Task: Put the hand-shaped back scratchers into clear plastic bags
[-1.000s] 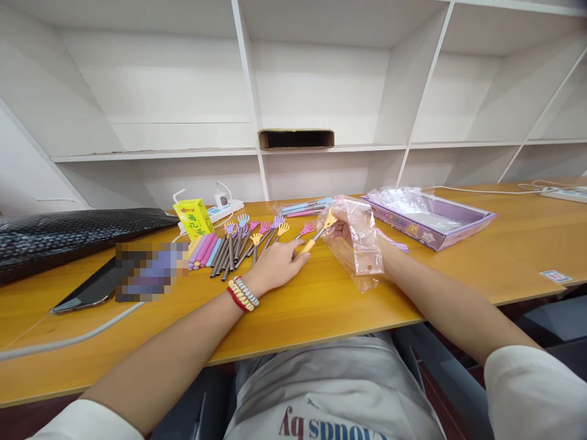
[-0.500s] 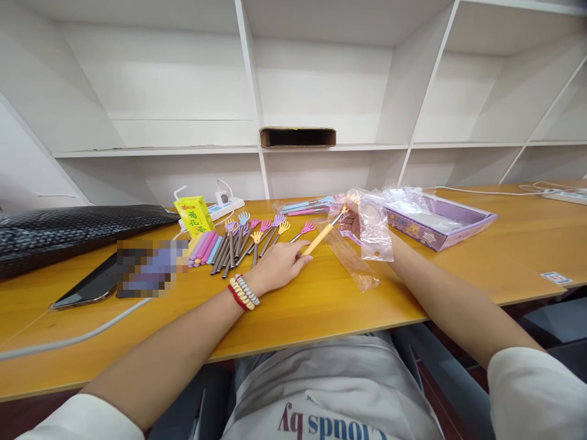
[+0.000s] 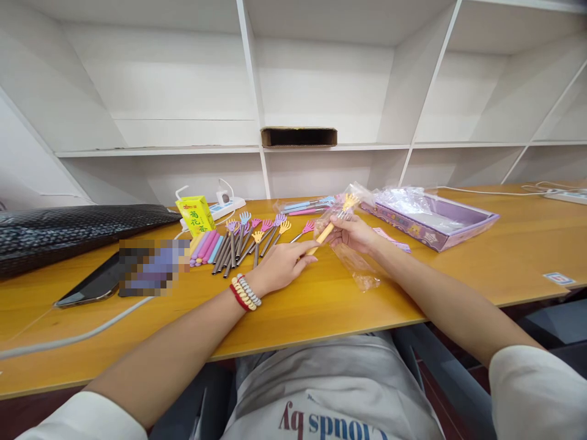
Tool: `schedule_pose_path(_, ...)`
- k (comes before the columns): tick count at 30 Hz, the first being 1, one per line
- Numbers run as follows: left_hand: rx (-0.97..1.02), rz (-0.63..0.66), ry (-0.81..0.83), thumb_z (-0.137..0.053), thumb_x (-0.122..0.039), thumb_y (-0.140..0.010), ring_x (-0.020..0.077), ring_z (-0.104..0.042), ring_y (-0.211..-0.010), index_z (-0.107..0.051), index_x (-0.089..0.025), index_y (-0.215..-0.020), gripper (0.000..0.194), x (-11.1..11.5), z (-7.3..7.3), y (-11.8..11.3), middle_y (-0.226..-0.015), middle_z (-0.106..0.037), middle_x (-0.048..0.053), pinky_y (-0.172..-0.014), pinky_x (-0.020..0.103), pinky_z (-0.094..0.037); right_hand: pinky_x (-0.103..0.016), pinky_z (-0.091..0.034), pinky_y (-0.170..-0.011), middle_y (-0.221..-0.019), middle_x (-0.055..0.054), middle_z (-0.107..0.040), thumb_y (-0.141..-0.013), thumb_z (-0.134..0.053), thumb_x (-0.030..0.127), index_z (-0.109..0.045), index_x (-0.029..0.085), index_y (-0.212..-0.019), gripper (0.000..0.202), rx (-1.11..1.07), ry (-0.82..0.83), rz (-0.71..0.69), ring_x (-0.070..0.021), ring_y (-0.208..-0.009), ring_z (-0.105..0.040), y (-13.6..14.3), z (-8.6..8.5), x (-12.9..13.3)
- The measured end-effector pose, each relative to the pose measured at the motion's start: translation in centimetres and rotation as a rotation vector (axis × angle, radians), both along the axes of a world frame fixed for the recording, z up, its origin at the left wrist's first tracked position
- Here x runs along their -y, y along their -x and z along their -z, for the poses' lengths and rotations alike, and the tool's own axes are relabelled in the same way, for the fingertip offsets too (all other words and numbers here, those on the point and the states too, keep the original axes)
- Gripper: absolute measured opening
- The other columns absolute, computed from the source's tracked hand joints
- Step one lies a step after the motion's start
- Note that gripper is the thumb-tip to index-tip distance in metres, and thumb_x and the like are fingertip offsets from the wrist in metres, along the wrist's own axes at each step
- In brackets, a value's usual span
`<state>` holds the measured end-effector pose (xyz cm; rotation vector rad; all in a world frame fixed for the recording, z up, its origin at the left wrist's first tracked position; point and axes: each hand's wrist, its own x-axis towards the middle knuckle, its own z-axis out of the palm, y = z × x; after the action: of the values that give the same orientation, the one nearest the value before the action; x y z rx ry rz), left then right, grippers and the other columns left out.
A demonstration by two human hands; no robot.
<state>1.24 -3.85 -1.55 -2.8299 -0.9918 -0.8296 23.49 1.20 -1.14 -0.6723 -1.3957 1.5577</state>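
My left hand (image 3: 287, 264) pinches the lower end of a back scratcher's yellow handle. This back scratcher (image 3: 324, 233) tilts up to the right, and its yellow claw head lies inside a clear plastic bag (image 3: 360, 192). Closed around the bag and the scratcher's upper part is my right hand (image 3: 354, 233). Left of my hands lie several loose scratcher heads on metal rods (image 3: 233, 244) in mixed colours. Beside them is a stack of coloured handles (image 3: 207, 246). Bagged back scratchers (image 3: 309, 206) rest behind my hands.
A purple box (image 3: 440, 235) with clear bags in it stands at the right. A pink-purple card (image 3: 394, 241) and another clear bag (image 3: 362, 275) lie nearby. At the left are a yellow drink carton (image 3: 196, 215), a phone (image 3: 89, 282), a power strip (image 3: 229, 209) and a white cable (image 3: 92, 333).
My right hand has moved the bag down over the scratcher's head and now grips lower, near the handle. The bag's flap has swung up, and the card now lies on the table.
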Motion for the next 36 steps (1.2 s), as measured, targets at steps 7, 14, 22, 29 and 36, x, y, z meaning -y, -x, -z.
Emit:
schedule_pose_path(7, -0.02, 0.074, 0.007, -0.041, -0.032, -0.089, 0.0148, -0.059, -0.083, -0.056, -0.023, -0.117, 0.033, -0.1, -0.1, 0.1, -0.096, -0.065, 0.005, -0.077, 0.028, -0.043, -0.026, -0.052, -0.055, -0.075, -0.007, -0.07, -0.075, -0.064, 0.035, -0.064, 0.015, -0.08, 0.021, 0.052, -0.086, -0.038, -0.0173, -0.065, -0.066, 0.5, 0.3, 0.3)
schedule_pose_path(14, -0.092, 0.115, 0.031, -0.043, -0.027, -0.088, 0.0143, -0.057, -0.082, -0.051, -0.024, -0.123, 0.036, 0.4, -0.3, 0.1, -0.093, -0.063, 0.004, -0.075, 0.027, -0.042, -0.024, -0.05, -0.051, -0.071, -0.008, -0.069, -0.074, -0.065, 0.038, -0.062, 0.013, -0.075, 0.025, 0.1, -0.08, 0.008, -0.0158, -0.06, -0.064, 0.5, 0.1, 0.3)
schedule_pose_path(22, 0.02, -0.033, 0.082, -0.054, -0.026, -0.081, 0.0142, -0.059, -0.074, -0.043, -0.024, -0.125, 0.045, 0.8, -0.7, -0.3, -0.086, -0.064, 0.0, -0.07, 0.027, -0.042, -0.027, -0.052, -0.055, -0.076, -0.008, -0.068, -0.073, -0.065, 0.041, -0.065, 0.011, -0.083, 0.031, 0.228, -0.187, -0.116, -0.0153, -0.062, -0.064, 0.9, 0.1, 1.1)
schedule_pose_path(29, 0.079, -0.162, 0.025, -0.062, -0.037, -0.074, 0.0173, -0.058, -0.078, -0.046, -0.02, -0.119, 0.051, 0.8, -0.8, -0.4, -0.087, -0.06, 0.002, -0.068, 0.029, -0.043, -0.027, -0.051, -0.055, -0.074, -0.009, -0.068, -0.071, -0.065, 0.046, -0.066, 0.01, -0.089, 0.04, 0.359, -0.213, -0.168, -0.0152, -0.063, -0.063, 1.9, 0.5, 1.8)
schedule_pose_path(36, 0.057, -0.189, -0.015, -0.059, -0.039, -0.076, 0.0198, -0.055, -0.09, -0.04, -0.02, -0.127, 0.059, 0.6, -0.7, -0.4, -0.107, -0.053, 0.008, -0.072, 0.031, -0.045, -0.025, -0.05, -0.055, -0.068, -0.005, -0.066, -0.068, -0.067, 0.045, -0.064, 0.011, -0.081, 0.036, 0.399, -0.211, -0.202, -0.014, -0.062, -0.062, 2.4, 1.1, 1.8)
